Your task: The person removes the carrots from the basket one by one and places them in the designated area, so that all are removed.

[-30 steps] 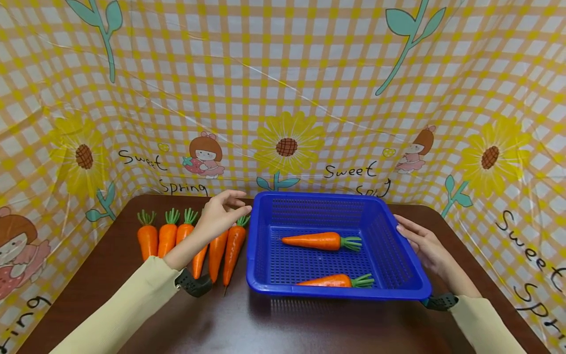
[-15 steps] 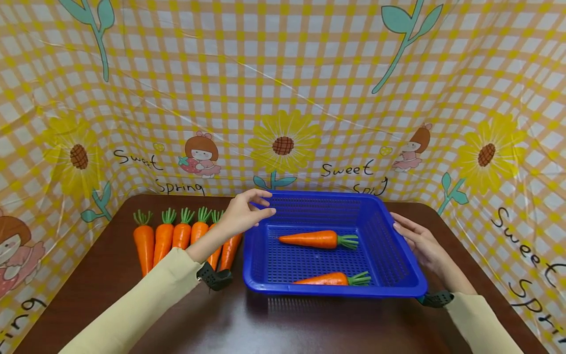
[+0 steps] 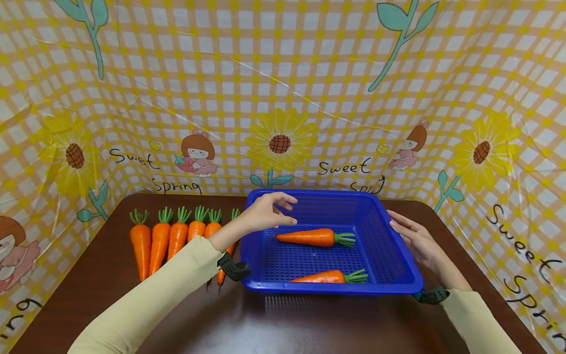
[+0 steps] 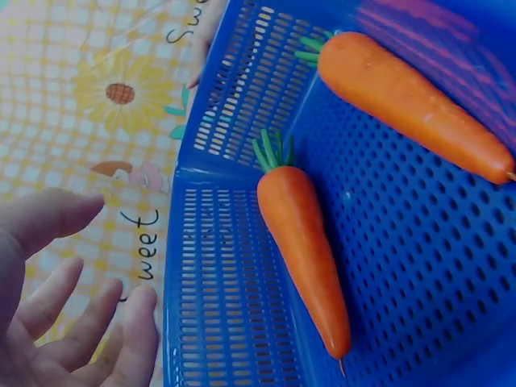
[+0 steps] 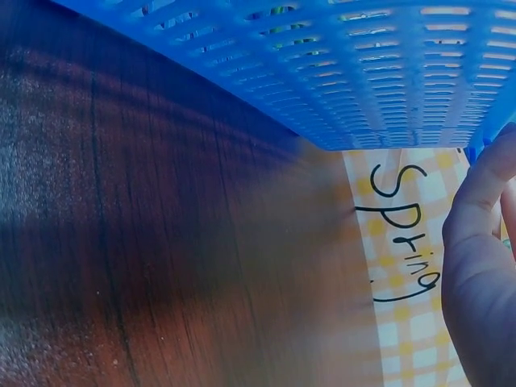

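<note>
A blue perforated basket stands on the dark table, with two carrots lying in it. One carrot lies across the middle; the other carrot is partly hidden behind the near rim. Over the basket's left part hovers my left hand, fingers spread and loosely bent, holding nothing. The left wrist view shows that hand apart from both carrots. My right hand touches the right rim with its fingertips, its fingers fairly straight. In the right wrist view, part of that hand shows beside the basket wall.
Several carrots lie side by side on the table left of the basket, some hidden under my left sleeve. A checked, sunflower-printed cloth hangs at the back and on both sides.
My left hand has moved right, from above the carrots beside the basket to over the basket's left part. The right hand stays at the right rim. The view has shifted slightly.
</note>
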